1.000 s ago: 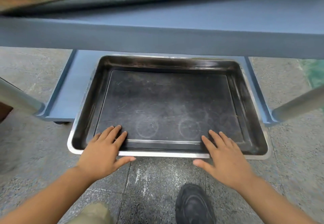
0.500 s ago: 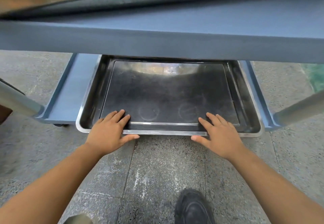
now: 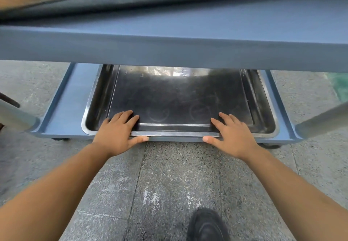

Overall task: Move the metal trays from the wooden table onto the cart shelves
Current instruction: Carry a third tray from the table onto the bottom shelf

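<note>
Head cam: the dark shallow rectangular metal tray (image 3: 178,97) sits on the blue-grey bottom cart shelf (image 3: 71,99), dead ahead of the palms, long side running hand to hand. The left hand (image 3: 116,135) and right hand (image 3: 235,137) lie flat on its near rim, fingers straight, equally close.

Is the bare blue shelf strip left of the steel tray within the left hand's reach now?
Likely yes: the left hand rests on the rectangular steel tray's near rim, and the blue lower shelf strip beside it lies uncovered.
</note>
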{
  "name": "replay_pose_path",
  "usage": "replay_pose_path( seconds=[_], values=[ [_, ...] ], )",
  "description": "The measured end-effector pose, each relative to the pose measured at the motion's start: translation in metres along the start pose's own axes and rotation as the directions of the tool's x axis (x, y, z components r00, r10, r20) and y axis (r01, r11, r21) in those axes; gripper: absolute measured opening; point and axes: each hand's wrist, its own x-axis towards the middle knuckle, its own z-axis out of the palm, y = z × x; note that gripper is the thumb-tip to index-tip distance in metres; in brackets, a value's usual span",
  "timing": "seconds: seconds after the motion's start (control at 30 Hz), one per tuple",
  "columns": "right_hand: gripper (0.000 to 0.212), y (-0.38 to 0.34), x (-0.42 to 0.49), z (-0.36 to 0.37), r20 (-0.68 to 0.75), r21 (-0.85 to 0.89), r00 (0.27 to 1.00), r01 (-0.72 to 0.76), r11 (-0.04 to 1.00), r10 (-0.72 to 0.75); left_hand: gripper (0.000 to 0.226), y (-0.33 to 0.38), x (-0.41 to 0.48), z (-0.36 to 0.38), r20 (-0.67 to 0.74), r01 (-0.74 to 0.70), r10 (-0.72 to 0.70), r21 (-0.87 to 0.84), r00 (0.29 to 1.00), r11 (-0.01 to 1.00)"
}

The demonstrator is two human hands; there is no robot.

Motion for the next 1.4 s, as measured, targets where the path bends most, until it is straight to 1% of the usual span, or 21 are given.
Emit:
replay_pose_path(
  seconds=[0.17, 0.27, 0.33, 0.53, 0.67, 0.77, 0.87, 1.03, 1.13, 1.23, 1.3, 1.37, 1.4],
  values=[
    [0.109, 0.013, 0.016, -0.012, 0.08, 0.097, 0.996, 0.025, 0.995, -0.033, 0.107, 0.014, -0.009, 0.003, -0.029, 0.077, -0.078, -0.023, 0.997, 0.997],
    [0.102, 0.017, 0.026, -0.017, 0.114, 0.153, 0.993, 0.0, 0.988, -0.018, 0.109, 0.021, -0.009, 0.003, -0.037, 0.13, -0.132, -0.058, 0.991, 0.99],
    [0.103, 0.018, 0.033, -0.02, 0.122, 0.172, 0.993, -0.027, 0.985, 0.006, 0.109, 0.024, -0.008, 0.003, -0.035, 0.154, -0.157, -0.077, 0.987, 0.985],
    [0.117, 0.023, 0.048, -0.019, -0.037, 0.156, 0.992, -0.112, 0.981, 0.119, 0.101, 0.036, -0.001, 0.004, -0.043, 0.231, -0.237, -0.121, 0.971, 0.966],
    [0.123, 0.027, 0.06, -0.019, -0.05, 0.162, 0.986, -0.146, 0.976, 0.156, 0.096, 0.043, 0.003, 0.001, -0.012, 0.264, -0.267, -0.128, 0.963, 0.956],
    [0.127, 0.033, 0.075, -0.028, 0.002, 0.171, 0.99, -0.139, 0.975, 0.141, 0.091, 0.05, 0.007, -0.001, -0.01, 0.286, -0.29, -0.139, 0.957, 0.948],
    [0.128, 0.037, 0.086, -0.04, 0.067, 0.189, 0.993, -0.106, 0.976, 0.095, 0.093, 0.055, 0.009, -0.003, 0.0, 0.305, -0.309, -0.147, 0.951, 0.941],
    [0.128, 0.037, 0.086, -0.041, 0.066, 0.192, 0.995, -0.085, 0.978, 0.073, 0.097, 0.055, 0.009, -0.005, 0.021, 0.316, -0.317, -0.158, 0.948, 0.935],
    [0.125, 0.038, 0.085, -0.039, 0.053, 0.209, 0.996, -0.087, 0.974, 0.077, 0.097, 0.054, 0.009, -0.005, 0.016, 0.313, -0.315, -0.167, 0.949, 0.935],
    [0.122, 0.036, 0.084, -0.042, 0.096, 0.184, 0.993, -0.083, 0.979, 0.066, 0.101, 0.052, 0.011, -0.007, 0.044, 0.304, -0.301, -0.168, 0.953, 0.938],
    [0.112, 0.029, 0.082, -0.042, 0.102, 0.154, 0.992, -0.092, 0.984, 0.077, 0.105, 0.05, 0.012, -0.008, 0.059, 0.295, -0.289, -0.175, 0.955, 0.939],
    [0.094, 0.018, 0.078, -0.041, 0.045, 0.072, 0.995, -0.095, 0.993, 0.092, 0.109, 0.047, 0.013, -0.01, 0.073, 0.288, -0.279, -0.203, 0.958, 0.936],
    [0.09, 0.012, 0.074, -0.041, 0.02, 0.024, 0.995, -0.094, 0.995, 0.094, 0.113, 0.046, 0.014, -0.012, 0.092, 0.286, -0.272, -0.218, 0.958, 0.933]
  ],
)
